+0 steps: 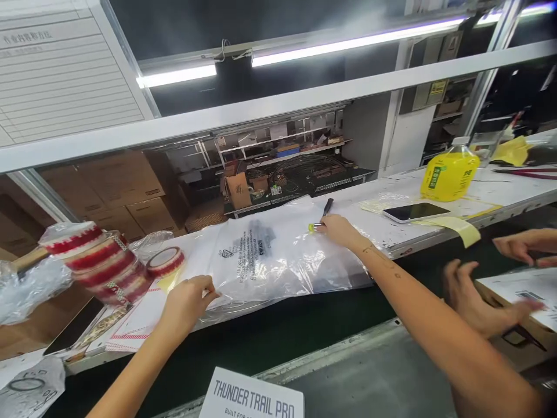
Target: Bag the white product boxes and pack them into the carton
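Observation:
A clear plastic bag (282, 255) with black printing lies flat on the white bench, with pale contents showing through it. At its left edge, my left hand (187, 299) is closed, thumb and fingertips pinching the plastic. My right hand (342, 230) rests over the bag's upper right part, closed around a small slim tool (328, 206). A black end sticks up above the fingers and a yellow-green end points left; its exact kind I cannot make out.
Tape rolls (98, 261) are stacked at the left, beside a single roll (165, 261). A phone (415, 212) and yellow bottle (450, 171) stand right. A printed white box (255, 395) sits on the conveyor below. Another person's hands (478, 299) work at a carton on the right.

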The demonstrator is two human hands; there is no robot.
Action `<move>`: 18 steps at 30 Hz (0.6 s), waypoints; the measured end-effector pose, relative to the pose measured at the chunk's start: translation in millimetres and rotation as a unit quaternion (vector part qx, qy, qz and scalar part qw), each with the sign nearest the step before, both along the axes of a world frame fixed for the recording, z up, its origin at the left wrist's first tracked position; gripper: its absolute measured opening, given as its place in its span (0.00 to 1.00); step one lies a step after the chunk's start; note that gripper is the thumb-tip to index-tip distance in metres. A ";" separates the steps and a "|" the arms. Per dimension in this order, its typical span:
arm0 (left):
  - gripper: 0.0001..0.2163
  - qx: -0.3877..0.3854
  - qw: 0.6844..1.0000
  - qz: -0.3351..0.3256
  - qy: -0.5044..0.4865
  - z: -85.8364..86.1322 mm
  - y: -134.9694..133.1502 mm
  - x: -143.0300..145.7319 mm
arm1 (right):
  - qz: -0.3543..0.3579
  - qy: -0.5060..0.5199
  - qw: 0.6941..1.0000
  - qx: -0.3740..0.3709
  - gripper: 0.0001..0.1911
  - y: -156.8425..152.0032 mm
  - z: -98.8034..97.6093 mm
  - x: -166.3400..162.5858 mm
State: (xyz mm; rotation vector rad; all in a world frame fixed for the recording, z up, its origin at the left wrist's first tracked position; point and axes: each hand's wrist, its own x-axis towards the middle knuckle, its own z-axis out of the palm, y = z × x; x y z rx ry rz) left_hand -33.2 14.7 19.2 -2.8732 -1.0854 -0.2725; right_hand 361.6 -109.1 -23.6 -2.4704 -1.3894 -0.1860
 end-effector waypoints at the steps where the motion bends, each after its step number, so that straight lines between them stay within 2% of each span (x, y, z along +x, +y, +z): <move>1: 0.13 -0.016 1.000 0.004 -0.024 -0.4 1.4 2.9 | -0.001 0.004 1.000 0.006 0.15 -0.9 1.4 1.5; 3: 0.15 -0.060 0.996 -0.014 -0.067 5.4 7.2 4.2 | -0.005 0.013 1.000 0.016 0.14 -4.3 6.6 4.5; 5: 0.19 -0.086 0.991 -0.030 -0.094 19.7 14.4 0.0 | -0.010 0.023 0.999 0.024 0.14 -9.3 12.0 6.3; 8: 0.22 -0.042 0.990 0.017 -0.133 50.0 21.0 -10.6 | -0.015 0.032 0.998 0.042 0.14 -16.5 12.2 3.9; 10: 0.21 -0.013 0.986 0.065 -0.154 67.6 20.3 -16.0 | -0.020 0.038 0.998 0.054 0.14 -18.9 4.6 -1.6; 12: 0.20 0.009 0.987 0.088 -0.133 76.2 16.9 -18.6 | -0.029 0.043 0.996 0.066 0.14 -18.6 -7.9 -9.2; 15: 0.18 0.056 0.998 0.042 -0.011 66.7 13.4 -20.6 | -0.048 0.041 0.994 0.086 0.17 -15.5 -27.8 -19.8; 18: 0.22 0.082 0.988 0.009 0.129 38.2 17.5 -27.0 | -0.044 0.040 0.994 0.090 0.22 -13.5 -38.4 -23.2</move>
